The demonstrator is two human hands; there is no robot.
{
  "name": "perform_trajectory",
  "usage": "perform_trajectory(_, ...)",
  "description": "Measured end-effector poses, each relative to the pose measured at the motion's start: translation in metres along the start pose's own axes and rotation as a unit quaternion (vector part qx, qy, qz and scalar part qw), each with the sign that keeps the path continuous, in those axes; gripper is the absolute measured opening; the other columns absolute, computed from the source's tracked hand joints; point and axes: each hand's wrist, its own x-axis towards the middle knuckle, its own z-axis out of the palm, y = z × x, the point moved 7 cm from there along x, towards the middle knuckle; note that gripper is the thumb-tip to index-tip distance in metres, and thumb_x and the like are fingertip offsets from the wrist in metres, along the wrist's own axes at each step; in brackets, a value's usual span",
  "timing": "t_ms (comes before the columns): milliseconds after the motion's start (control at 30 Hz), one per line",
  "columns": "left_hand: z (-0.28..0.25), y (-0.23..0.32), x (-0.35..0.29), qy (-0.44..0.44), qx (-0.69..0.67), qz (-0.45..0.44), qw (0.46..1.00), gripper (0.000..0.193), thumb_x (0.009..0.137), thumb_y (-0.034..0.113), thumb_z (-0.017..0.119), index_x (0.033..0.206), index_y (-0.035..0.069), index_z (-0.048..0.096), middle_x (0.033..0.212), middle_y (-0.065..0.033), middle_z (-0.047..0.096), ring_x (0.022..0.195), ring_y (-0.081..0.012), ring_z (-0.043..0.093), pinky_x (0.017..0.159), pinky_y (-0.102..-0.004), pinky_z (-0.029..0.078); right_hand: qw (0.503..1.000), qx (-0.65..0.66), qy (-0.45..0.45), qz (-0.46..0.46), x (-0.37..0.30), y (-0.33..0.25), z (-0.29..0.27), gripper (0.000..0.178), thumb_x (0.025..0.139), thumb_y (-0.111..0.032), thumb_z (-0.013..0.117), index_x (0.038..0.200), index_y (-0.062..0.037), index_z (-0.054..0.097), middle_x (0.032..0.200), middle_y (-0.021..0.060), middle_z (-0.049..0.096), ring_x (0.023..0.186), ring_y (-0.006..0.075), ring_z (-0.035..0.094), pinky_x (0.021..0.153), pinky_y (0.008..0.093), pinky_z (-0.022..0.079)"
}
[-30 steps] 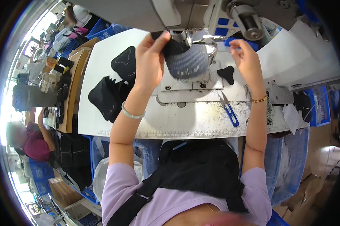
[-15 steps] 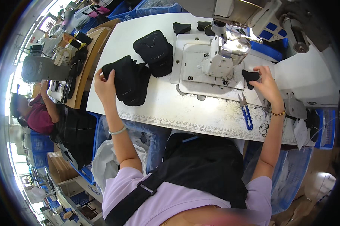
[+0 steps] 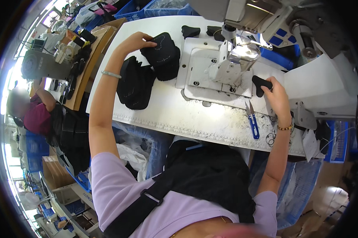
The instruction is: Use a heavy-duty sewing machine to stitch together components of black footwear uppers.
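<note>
My left hand [image 3: 137, 42] reaches across to the far stack of black fabric pieces [image 3: 163, 55], which carry pale stitched lines. Its thumb and fingers close on the left corner of the top piece. Just nearer and to the left lies a second stack of black fabric pieces [image 3: 134, 85], with no hand on it. Right of the sewing machine [image 3: 230, 61], my right hand [image 3: 278, 98] pinches a small curved black fabric piece [image 3: 259, 85] just above the white table. Blue-handled thread snips [image 3: 253, 123] lie on the table between the machine bed and its front edge.
Two small black pieces, one of them a rounded piece [image 3: 190, 31], lie behind the machine bed. A ruler strip [image 3: 179, 131] runs along the front edge of the table [image 3: 163, 113]. Blue crates with plastic bags stand below. At the far left a co-worker [image 3: 38, 115] sits at another machine.
My left hand has left the near stack and moved away from me and right onto the far stack. My right hand still holds the small piece, slightly shifted and turned.
</note>
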Motion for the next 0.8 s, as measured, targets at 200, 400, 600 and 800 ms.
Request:
perform_trajectory(200, -0.008, 0.016, -0.008, 0.126, -0.013, 0.044, 0.991, 0.041, 0.074, 0.024, 0.076, 0.104, -0.003, 0.065, 0.1, -0.0189, 0.066, 0.096, -0.0298, 0.063, 0.084, -0.0358, 0.049, 0.998, 0.048, 0.043, 0.009, -0.003, 0.004, -0.007, 0.025, 0.082, -0.016, 0.065, 0.1, -0.0009, 0.055, 0.086, 0.0167, 0.065, 0.076, 0.0327, 0.062, 0.067, 0.0388, 0.047)
perform_trajectory(400, -0.03, 0.051, -0.049, 0.229, -0.081, 0.099, 0.965, 0.033, 0.077, 0.015, 0.073, 0.102, -0.004, 0.062, 0.091, -0.0133, 0.067, 0.089, -0.0231, 0.064, 0.077, -0.031, 0.05, 0.993, 0.073, 0.067, 0.062, -0.035, -0.018, -0.042, 0.023, 0.078, -0.017, 0.072, 0.087, 0.0002, 0.059, 0.065, 0.0055, 0.06, 0.059, 0.0109, 0.057, 0.054, 0.0286, 0.042)
perform_trajectory(600, 0.001, 0.12, -0.122, 0.155, -0.46, 0.073, 0.872, 0.026, 0.08, 0.01, 0.071, 0.101, -0.004, 0.065, 0.089, -0.0075, 0.067, 0.077, -0.0088, 0.063, 0.068, -0.0179, 0.05, 0.884, 0.463, -0.049, -0.031, -0.067, -0.076, -0.028, 0.009, 0.083, -0.004, 0.069, 0.09, -0.0005, 0.065, 0.066, -0.0003, 0.06, 0.053, 0.0027, 0.052, 0.046, 0.0157, 0.04)
perform_trajectory(800, 0.077, 0.191, -0.138, -0.08, -0.683, 0.074, 0.722, 0.022, 0.079, 0.003, 0.071, 0.099, -0.004, 0.066, 0.088, -0.0064, 0.067, 0.075, -0.0094, 0.063, 0.068, -0.0202, 0.05, 0.838, 0.544, -0.041, -0.03, -0.069, -0.126, 0.006, 0.011, 0.085, -0.005, 0.067, 0.091, -0.0006, 0.059, 0.069, 0.0023, 0.061, 0.059, 0.005, 0.057, 0.052, 0.0186, 0.047)
